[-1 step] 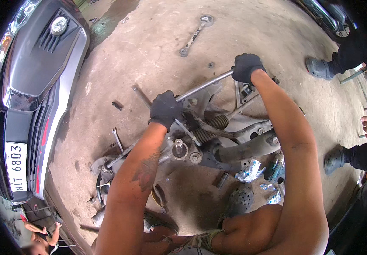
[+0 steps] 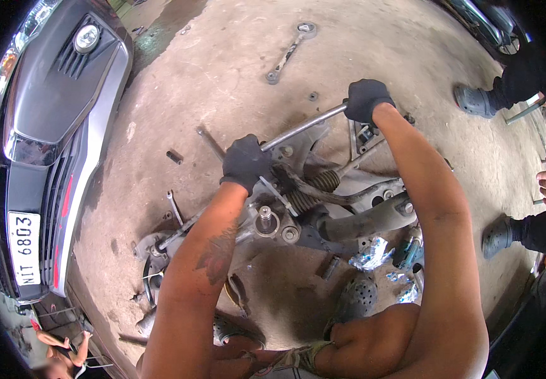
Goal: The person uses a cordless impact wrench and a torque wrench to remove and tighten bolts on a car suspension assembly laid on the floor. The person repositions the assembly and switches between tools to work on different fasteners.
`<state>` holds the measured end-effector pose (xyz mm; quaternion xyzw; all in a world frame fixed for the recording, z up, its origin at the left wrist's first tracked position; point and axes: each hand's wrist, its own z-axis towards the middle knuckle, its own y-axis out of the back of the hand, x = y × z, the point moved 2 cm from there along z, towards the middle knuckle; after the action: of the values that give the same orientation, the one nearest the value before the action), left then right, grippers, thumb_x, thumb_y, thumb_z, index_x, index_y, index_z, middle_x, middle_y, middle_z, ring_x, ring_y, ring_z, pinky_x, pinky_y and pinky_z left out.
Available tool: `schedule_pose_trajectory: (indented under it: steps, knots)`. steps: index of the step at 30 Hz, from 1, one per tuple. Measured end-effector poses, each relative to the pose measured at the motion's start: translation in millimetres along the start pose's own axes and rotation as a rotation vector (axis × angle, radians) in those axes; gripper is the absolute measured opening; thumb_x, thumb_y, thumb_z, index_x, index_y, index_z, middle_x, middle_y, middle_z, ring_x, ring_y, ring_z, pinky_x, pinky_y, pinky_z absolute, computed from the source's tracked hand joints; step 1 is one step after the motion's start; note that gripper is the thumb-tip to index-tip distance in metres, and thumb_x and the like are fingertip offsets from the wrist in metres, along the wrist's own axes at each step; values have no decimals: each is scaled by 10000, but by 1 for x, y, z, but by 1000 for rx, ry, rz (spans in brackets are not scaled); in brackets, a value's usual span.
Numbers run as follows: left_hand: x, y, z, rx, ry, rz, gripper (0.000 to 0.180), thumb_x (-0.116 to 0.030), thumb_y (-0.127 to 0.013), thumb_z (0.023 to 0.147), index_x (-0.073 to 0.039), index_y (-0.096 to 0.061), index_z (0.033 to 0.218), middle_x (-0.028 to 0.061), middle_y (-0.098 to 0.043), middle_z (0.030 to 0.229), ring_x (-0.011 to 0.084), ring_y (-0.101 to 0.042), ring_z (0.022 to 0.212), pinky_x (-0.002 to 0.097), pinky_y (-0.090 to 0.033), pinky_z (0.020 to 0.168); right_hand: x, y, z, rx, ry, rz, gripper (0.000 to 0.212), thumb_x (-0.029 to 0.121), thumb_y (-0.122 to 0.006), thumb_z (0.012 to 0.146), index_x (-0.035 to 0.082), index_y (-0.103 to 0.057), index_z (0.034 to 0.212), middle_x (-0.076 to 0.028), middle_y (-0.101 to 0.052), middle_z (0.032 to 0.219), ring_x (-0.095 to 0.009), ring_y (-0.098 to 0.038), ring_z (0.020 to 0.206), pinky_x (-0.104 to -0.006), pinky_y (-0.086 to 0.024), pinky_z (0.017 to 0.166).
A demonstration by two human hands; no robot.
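My left hand (image 2: 246, 164) and my right hand (image 2: 367, 101), both in black gloves, are closed around a long metal bar (image 2: 304, 127). The bar slants up to the right; the right hand wraps its far end, and the left covers its near end. Whatever the near end fits onto is hidden by the left hand. Beneath lies a grey metal vehicle subframe (image 2: 367, 222) with ribbed rubber boots (image 2: 325, 182) on it. Close below the left hand, a threaded stud (image 2: 265, 216) points up from the assembly. A thin light-coloured rod (image 2: 277, 194) shows just under that hand.
A car's front bumper (image 2: 99, 155) fills the left side. On the concrete floor lie a metal link arm (image 2: 290, 55), a wrench (image 2: 174, 207), a socket (image 2: 174, 156), pliers (image 2: 236, 295) and crumpled foil packets (image 2: 372, 254). Another person's clogs (image 2: 474, 101) are at the right; someone sits lower left.
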<state>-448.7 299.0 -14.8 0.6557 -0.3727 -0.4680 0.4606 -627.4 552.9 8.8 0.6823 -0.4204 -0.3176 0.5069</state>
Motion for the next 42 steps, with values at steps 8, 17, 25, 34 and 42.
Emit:
schedule_pose_trajectory:
  steps: [8, 17, 25, 34, 42]
  knots:
    - [4, -3, 10, -13, -35, 6, 298, -292, -727, 786, -10, -703, 883, 259, -712, 902, 439, -704, 916, 494, -558, 846, -2, 2, 1, 10, -26, 1, 288, 278, -652, 773, 99, -784, 956, -182, -752, 984, -358, -731, 930, -442, -585, 809]
    - [10, -5, 12, -48, -108, 11, 284, -286, -737, 787, -14, -704, 860, 258, -710, 883, 440, -703, 888, 491, -563, 824, 0, 3, -2, 20, -51, 0, 281, 272, -658, 778, 101, -787, 961, -174, -754, 992, -351, -734, 935, -436, -585, 820]
    - [11, -6, 10, -126, -199, -24, 266, -269, -707, 791, -9, -648, 777, 267, -654, 779, 470, -658, 770, 531, -532, 734, 1, 6, -8, 43, -64, -2, 274, 259, -655, 786, 93, -790, 957, -185, -753, 978, -349, -736, 938, -437, -584, 821]
    - [9, -7, 12, -66, -154, 34, 309, -327, -707, 817, -22, -700, 866, 260, -706, 887, 435, -702, 903, 504, -559, 827, -3, -4, -1, 3, -66, -41, 276, 287, -669, 798, 117, -788, 979, -168, -756, 1001, -344, -735, 951, -425, -581, 827]
    - [10, 13, 9, 102, -130, -215, 532, -506, -726, 830, 22, -676, 789, 237, -669, 732, 405, -686, 738, 465, -523, 708, 7, 8, 3, -57, -47, -30, 351, 439, -722, 809, 179, -763, 1042, -91, -751, 1099, -294, -693, 1095, -567, -420, 1008]
